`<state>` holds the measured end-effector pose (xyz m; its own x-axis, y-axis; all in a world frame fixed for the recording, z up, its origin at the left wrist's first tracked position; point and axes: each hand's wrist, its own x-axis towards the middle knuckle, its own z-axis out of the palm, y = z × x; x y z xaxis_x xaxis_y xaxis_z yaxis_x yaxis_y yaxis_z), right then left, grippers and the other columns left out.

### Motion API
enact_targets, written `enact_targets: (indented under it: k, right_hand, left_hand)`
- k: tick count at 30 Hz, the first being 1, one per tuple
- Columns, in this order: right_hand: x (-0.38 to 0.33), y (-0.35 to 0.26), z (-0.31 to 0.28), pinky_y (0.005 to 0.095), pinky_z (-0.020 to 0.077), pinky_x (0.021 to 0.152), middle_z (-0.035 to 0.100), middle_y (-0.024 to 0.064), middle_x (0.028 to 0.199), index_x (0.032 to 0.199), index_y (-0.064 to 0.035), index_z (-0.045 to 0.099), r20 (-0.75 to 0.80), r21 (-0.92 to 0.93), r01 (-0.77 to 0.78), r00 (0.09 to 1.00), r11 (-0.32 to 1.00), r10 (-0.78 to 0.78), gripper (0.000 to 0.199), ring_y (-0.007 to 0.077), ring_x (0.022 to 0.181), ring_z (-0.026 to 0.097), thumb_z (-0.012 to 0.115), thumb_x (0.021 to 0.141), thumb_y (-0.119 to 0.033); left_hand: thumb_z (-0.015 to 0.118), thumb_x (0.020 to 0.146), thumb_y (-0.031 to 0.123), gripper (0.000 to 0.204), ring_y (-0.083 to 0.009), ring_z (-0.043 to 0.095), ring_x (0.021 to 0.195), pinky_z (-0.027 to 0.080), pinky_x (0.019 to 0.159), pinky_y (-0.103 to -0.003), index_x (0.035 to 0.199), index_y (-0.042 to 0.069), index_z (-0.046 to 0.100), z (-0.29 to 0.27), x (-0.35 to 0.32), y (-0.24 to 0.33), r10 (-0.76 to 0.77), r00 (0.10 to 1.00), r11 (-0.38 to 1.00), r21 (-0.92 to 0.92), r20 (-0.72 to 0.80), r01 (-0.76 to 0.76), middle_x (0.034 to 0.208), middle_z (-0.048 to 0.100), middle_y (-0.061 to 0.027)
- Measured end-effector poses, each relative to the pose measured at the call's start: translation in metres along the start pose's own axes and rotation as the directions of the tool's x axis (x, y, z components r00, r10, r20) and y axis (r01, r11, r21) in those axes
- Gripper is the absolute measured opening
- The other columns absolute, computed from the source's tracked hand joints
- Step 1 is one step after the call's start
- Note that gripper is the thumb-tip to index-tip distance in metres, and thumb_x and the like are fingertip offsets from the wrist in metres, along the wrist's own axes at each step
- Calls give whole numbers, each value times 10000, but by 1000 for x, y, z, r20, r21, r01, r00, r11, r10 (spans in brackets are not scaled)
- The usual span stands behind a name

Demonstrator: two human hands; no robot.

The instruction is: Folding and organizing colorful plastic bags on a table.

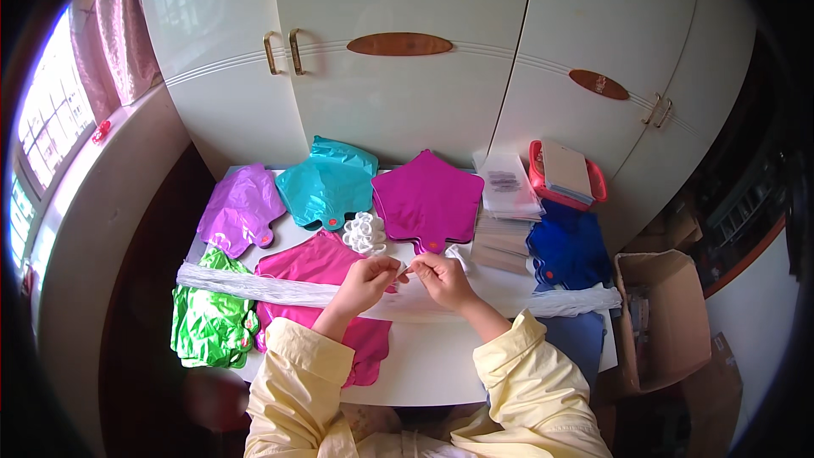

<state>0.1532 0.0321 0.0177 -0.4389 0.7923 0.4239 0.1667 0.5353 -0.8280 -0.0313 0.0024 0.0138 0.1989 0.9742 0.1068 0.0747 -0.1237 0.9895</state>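
Note:
Over the middle of the table, my left hand (369, 282) and my right hand (443, 280) meet with fingertips pinched. A small white piece (405, 270) shows between them; its kind is too small to tell. Beneath my forearms a long bundle of white strings (263, 287) stretches across the table. Just beyond my hands lie a magenta star-shaped foil balloon (428, 199), flat and uninflated, and a heap of white looped cord (365, 233). Flat hot-pink foil balloons (312, 263) are partly under the strings and my left arm.
Flat foil balloons in lilac (242, 208), teal (326, 182), green (208, 326) and blue (570, 246) lie around the white table (432, 373). Clear plastic bags (507, 187) and a red basket (598, 180) stand at back right. A cardboard box (678, 335) sits right of the table; cabinets (398, 102) rise behind.

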Motion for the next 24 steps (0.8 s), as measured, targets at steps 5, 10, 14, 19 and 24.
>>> enact_targets:
  k: [5,10,14,19,24]
  right_hand:
    - [-1,10,4,298,452,554,643,91,732,879,-55,622,16,-40,-41,999,998,41,158,208,616,615,549,888,-195]
    - [-2,11,9,324,450,547,636,84,711,877,-59,617,60,-95,15,998,995,-9,157,241,616,613,548,887,-200]
    - [-3,12,7,331,441,534,622,93,682,873,-60,615,50,-85,86,995,993,-82,154,243,595,603,548,888,-198]
    - [0,4,-1,271,433,547,611,77,672,863,-45,607,-48,-63,35,998,997,-38,158,136,599,576,536,903,-181]
    - [1,12,6,310,441,515,621,88,686,869,-90,625,8,-20,-14,1000,1000,14,100,218,585,609,565,868,-170]
  left_hand:
    - [470,836,31,197,-165,588,871,464,792,-303,960,-61,592,-5,-2,12,-94,976,910,-380,197,164,915,614,-112]
    - [453,857,28,239,-142,568,825,437,803,-275,1041,-55,581,1,-5,19,-34,991,747,-655,130,112,970,603,-89]
    - [475,887,70,234,-125,562,829,450,765,-277,1054,-52,584,6,-1,15,-5,999,981,-192,-51,-5,1001,601,-76]
    - [526,888,116,205,-127,578,863,471,717,-291,994,-42,602,0,-1,9,-122,986,979,-148,115,139,943,629,-78]
    - [514,893,88,211,-148,578,917,446,815,-302,1051,-30,588,-5,-2,4,-35,976,866,-482,214,137,964,634,-83]
